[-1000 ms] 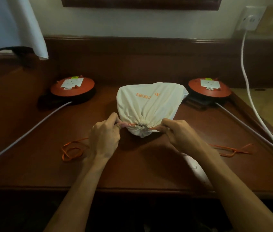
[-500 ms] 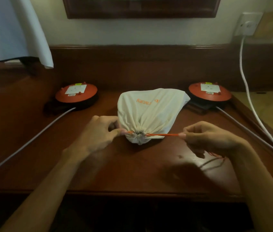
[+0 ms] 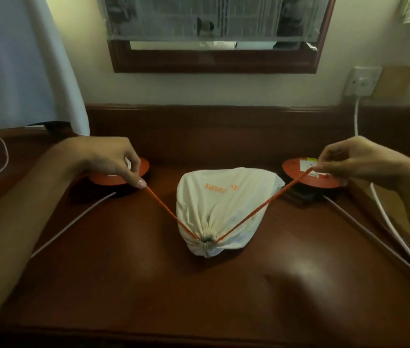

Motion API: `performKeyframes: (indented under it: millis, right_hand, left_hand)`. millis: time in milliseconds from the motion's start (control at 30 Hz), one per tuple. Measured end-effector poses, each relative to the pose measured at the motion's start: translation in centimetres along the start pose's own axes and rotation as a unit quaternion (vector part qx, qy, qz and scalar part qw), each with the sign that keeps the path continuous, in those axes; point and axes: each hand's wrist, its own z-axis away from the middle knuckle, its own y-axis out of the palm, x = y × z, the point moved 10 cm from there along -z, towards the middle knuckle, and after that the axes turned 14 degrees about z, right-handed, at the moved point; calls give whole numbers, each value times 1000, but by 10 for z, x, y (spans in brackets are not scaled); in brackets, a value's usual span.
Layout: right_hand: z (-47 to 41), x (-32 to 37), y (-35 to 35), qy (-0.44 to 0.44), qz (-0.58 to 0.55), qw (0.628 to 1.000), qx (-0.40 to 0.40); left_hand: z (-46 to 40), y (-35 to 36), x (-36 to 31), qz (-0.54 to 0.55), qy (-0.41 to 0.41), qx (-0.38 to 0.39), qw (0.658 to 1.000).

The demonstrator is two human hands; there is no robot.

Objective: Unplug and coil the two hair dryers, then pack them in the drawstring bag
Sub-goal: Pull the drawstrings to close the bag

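A white drawstring bag (image 3: 224,204) with orange lettering lies bulging in the middle of the dark wooden desk (image 3: 198,297), its mouth cinched tight and facing me. Two orange drawstrings run taut from the mouth, the left drawstring (image 3: 168,212) up to my left hand (image 3: 113,159), the right drawstring (image 3: 266,202) up to my right hand (image 3: 354,162). Each hand pinches its string between thumb and fingers, raised and spread wide apart over the desk. The hair dryers are hidden inside the bag.
Two round orange cable reels sit at the back, the left reel (image 3: 103,178) under my left hand, the right reel (image 3: 309,174) under my right. Grey cables (image 3: 73,224) run off both sides. A white cord hangs from a wall socket (image 3: 362,81) at right. A mirror hangs above.
Both hands have pulled the orange drawstrings up and outward, from beside the bag's mouth to wide apart. The mouth has closed tight and the view has tilted up.
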Motion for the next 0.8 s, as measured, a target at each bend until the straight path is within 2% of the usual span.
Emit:
performKeyframes:
  millis: [133,233,300,400,467,500,567,600,633,700,733,800]
  right_hand:
    - [-72,24,1,2,69,997,-40]
    - [-130,42,45,5,139,989,-41]
    - [-158,50,82,-9,232,971,-52]
    - [-176,53,121,-24,306,950,-65]
    - [-171,54,126,-31,306,945,-112]
    - [-160,58,120,-33,281,945,-164]
    - [-127,60,104,-15,192,944,-267]
    - [-112,55,105,8,147,948,-283]
    - [-101,50,113,31,118,956,-266]
    - [-94,38,151,79,108,978,-163]
    - [-94,32,172,97,121,982,-110]
    - [-96,26,196,102,144,981,-79]
  left_hand:
    - [-50,-51,-52,-23,68,-89,993]
    - [-105,-43,-102,-75,126,-171,974]
    - [-146,-11,-121,-91,167,-180,965]
    - [-191,42,-122,-64,190,-137,970]
    - [-204,60,-114,-28,190,-133,972]
    - [-203,60,-113,9,199,-156,967]
    - [-187,50,-108,109,207,-240,942]
    - [-177,48,-102,145,193,-276,930]
    - [-171,52,-95,164,169,-293,927]
    - [-167,74,-82,165,123,-283,937]
    - [-168,90,-78,143,105,-267,947]
    - [-173,116,-70,72,87,-253,961]
